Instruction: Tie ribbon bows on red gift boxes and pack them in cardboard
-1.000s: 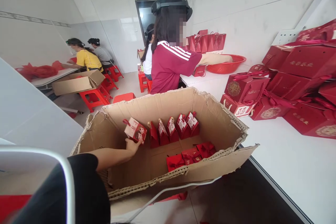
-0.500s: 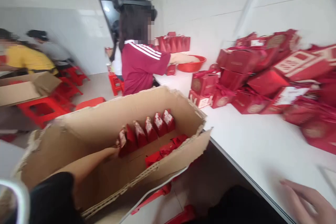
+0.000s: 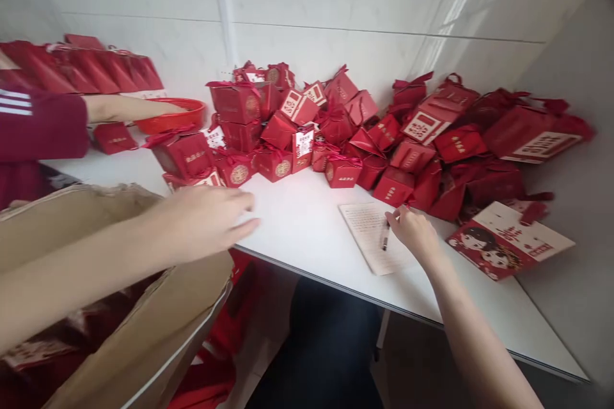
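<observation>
In the head view, the slim black pen (image 3: 385, 239) lies on the lined white paper sheet (image 3: 362, 220), its long axis running from the right hand's (image 3: 413, 229) fingertips toward the body. That hand is far nearer; whether its bent fingers grip the pen, I cannot tell. The left hand (image 3: 204, 220) is empty, fingers loosely apart, now out of the brown cardboard carton (image 3: 204, 297) it reached into earlier.

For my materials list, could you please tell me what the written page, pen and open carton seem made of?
Written page: matte paper, by its flat off-white surface and rows of writing. Pen: perhaps plastic, from its slim dark barrel; finish too small to tell. Open carton: probably cardboard, matte, by its plain tan walls.
</observation>
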A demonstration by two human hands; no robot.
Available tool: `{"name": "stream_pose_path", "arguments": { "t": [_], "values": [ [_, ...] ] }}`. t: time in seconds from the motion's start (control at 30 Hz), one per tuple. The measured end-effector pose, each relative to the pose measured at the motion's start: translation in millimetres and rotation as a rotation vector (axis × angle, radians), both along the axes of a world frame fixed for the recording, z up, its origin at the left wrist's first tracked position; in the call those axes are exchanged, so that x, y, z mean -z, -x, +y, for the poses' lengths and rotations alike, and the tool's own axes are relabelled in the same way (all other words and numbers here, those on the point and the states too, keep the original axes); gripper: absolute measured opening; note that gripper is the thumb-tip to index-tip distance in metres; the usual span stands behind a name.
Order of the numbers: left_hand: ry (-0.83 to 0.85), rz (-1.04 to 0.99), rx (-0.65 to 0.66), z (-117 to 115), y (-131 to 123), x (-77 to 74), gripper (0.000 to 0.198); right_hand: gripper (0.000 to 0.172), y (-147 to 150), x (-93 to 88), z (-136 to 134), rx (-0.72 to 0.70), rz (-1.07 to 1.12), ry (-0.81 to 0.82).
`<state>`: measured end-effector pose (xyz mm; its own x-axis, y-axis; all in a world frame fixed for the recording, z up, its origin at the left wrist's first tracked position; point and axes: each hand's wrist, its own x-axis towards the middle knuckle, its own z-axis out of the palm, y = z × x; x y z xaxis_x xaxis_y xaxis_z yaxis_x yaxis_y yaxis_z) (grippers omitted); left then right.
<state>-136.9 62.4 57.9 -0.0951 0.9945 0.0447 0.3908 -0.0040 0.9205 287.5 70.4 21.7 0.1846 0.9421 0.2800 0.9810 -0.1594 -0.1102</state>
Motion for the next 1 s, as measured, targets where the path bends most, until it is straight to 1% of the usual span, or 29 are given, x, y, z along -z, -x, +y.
{"name": "stream_pose_path", "arguments": {
  "t": [0.07, 0.1, 0.13, 0.17, 0.2, 0.23, 0.27, 0.3, 0.33, 0.4, 0.5, 0.6, 0.67, 0.73, 0.77, 0.8, 0.83, 0.9, 0.93, 0.97, 1.0],
  "values": [
    [-0.059, 0.238, 0.299, 26.8, -72.5, -6.8, 0.017, 0.034, -9.0, -7.7, 0.0, 0.132, 0.024, 0.104],
    [-0.101, 0.378, 0.46, 39.0, -110.8, -6.2, 0.02, 0.037, -12.8, -9.9, -0.1, 0.158, 0.04, 0.145],
    [-0.141, 0.478, 0.54, 50.5, -147.6, -2.9, 0.019, 0.04, -15.7, -10.4, 0.3, 0.151, 0.055, 0.174],
    [-0.184, 0.568, 0.566, 61.3, -180.9, 2.6, 0.015, 0.042, -17.7, -9.4, 1.4, 0.117, 0.067, 0.194],
    [-0.216, 0.591, 0.576, 71.6, -209.3, 9.8, 0.008, 0.043, -18.8, -7.0, 3.2, 0.064, 0.076, 0.207],
    [-0.241, 0.604, 0.586, 81.6, -232.3, 18.3, 0.001, 0.043, -19.3, -3.4, 5.6, 0.004, 0.081, 0.215],
    [-0.264, 0.609, 0.591, 91.2, -249.6, 27.5, 0.005, 0.04, -19.6, 0.9, 8.5, -0.055, 0.083, 0.223],
    [-0.281, 0.602, 0.599, 100.3, -261.8, 36.9, 0.012, 0.037, -20.0, 5.7, 11.4, -0.111, 0.085, 0.232],
    [-0.293, 0.596, 0.61, 108.6, -269.6, 46.0, 0.016, 0.034, -20.8, 10.5, 14.1, -0.167, 0.087, 0.237],
    [-0.311, 0.582, 0.639, 121.6, -275.9, 62.4, 0.021, 0.032, -24.1, 19.5, 18.1, -0.256, 0.09, 0.232],
    [-0.322, 0.57, 0.693, 131.9, -275.4, 78.7, 0.023, 0.031, -31.4, 28.8, 19.5, -0.329, 0.084, 0.207],
    [-0.338, 0.573, 0.721, 135.3, -275.0, 84.8, 0.024, 0.025, -38.6, 32.7, 17.4, -0.444, 0.004, 0.121],
    [-0.346, 0.591, 0.734, 136.2, -275.8, 85.4, 0.025, 0.02, -43.1, 33.7, 16.0, -0.525, -0.068, 0.056],
    [-0.349, 0.602, 0.756, 137.0, -276.1, 84.6, 0.026, 0.014, -46.6, 34.8, 15.0, -0.59, -0.065, 0.009],
    [-0.348, 0.602, 0.773, 137.4, -275.9, 84.0, 0.026, 0.012, -47.3, 35.6, 14.6, -0.616, -0.009, -0.028],
    [-0.349, 0.6, 0.792, 137.8, -275.4, 83.4, 0.027, 0.009, -46.6, 36.5, 14.2, -0.621, 0.092, -0.088],
    [-0.353, 0.599, 0.814, 138.3, -274.7, 82.8, 0.027, 0.009, -44.4, 37.4, 13.7, -0.6, 0.235, -0.166],
    [-0.355, 0.603, 0.852, 139.4, -273.2, 82.0, 0.026, 0.01, -34.9, 38.5, 12.8, -0.503, 0.62, -0.324],
    [-0.353, 0.605, 0.862, 139.8, -272.5, 81.9, 0.026, 0.007, -28.1, 38.6, 12.4, -0.452, 0.823, -0.358],
    [-0.351, 0.604, 0.866, 140.2, -272.2, 81.9, 0.026, 0.004, -20.7, 38.4, 12.2, -0.419, 1.008, -0.348],
    [-0.351, 0.6, 0.864, 140.4, -272.1, 82.0, 0.026, 0.009, -13.3, 38.1, 12.1, -0.408, 1.159, -0.297]
  ]
}}
